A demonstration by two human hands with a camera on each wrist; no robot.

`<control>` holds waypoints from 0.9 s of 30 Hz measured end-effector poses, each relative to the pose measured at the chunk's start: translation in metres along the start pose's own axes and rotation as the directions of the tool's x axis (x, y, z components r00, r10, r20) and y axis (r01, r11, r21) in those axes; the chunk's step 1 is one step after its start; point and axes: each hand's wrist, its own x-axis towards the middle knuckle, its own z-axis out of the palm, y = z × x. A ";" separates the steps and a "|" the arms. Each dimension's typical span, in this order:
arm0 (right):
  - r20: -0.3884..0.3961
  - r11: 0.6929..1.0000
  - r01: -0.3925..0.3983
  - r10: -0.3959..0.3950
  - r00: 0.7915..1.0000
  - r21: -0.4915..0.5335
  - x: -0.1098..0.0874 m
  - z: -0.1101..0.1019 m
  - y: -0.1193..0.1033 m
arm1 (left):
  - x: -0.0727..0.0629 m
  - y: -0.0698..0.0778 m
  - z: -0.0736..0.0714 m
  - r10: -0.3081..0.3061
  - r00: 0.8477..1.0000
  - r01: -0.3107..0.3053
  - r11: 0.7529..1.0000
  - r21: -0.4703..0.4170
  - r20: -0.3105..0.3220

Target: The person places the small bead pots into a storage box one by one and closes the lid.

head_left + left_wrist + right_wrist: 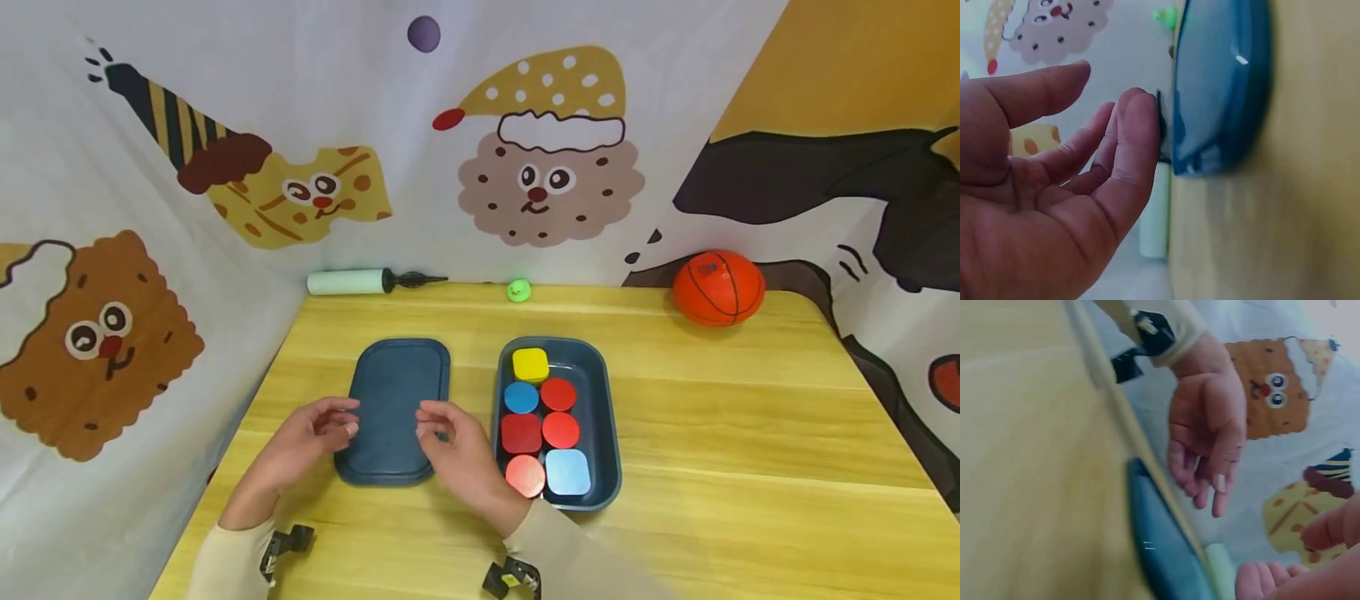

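A dark blue rounded rectangular piece [393, 400] lies on the table with its flat, ridged top up. I cannot tell whether it is a lid or a closed box. My left hand [311, 437] hovers by its left side, and my right hand [453, 442] by its right. Both hold nothing; their fingers are loosely bent, the left palm [1041, 212] facing inward. To the right stands an open dark blue box [603, 400]. Inside are several round and squarish pieces: red, blue, light blue and one yellow [531, 365].
Along the back of the table [712, 467] lie a pale green hand pump [348, 282], a small green toy duck [519, 290] and an orange toy basketball [718, 288]. A cloth [420, 108] printed with cartoon biscuits hangs behind and at the left.
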 end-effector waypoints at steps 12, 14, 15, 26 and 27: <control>-0.133 0.997 0.028 -0.037 0.990 -0.070 -0.012 0.014 0.033 | -0.001 -0.029 -0.009 -0.142 0.988 0.146 0.986 0.085 -0.054; -0.131 0.998 0.003 -0.011 0.991 -0.068 -0.014 0.015 0.036 | 0.000 -0.031 -0.010 -0.156 0.986 0.161 0.983 0.090 -0.060; -0.125 0.998 -0.010 0.003 0.992 -0.059 -0.015 0.016 0.038 | 0.000 -0.032 -0.010 -0.162 0.985 0.168 0.982 0.091 -0.061; -0.132 0.998 -0.042 0.036 0.991 -0.036 -0.011 0.013 0.040 | 0.005 -0.045 -0.023 -0.193 0.981 0.193 0.981 0.018 0.001; -0.133 0.998 -0.041 0.036 0.990 -0.037 -0.011 0.013 0.041 | 0.005 -0.045 -0.025 -0.188 0.982 0.187 0.982 0.011 0.022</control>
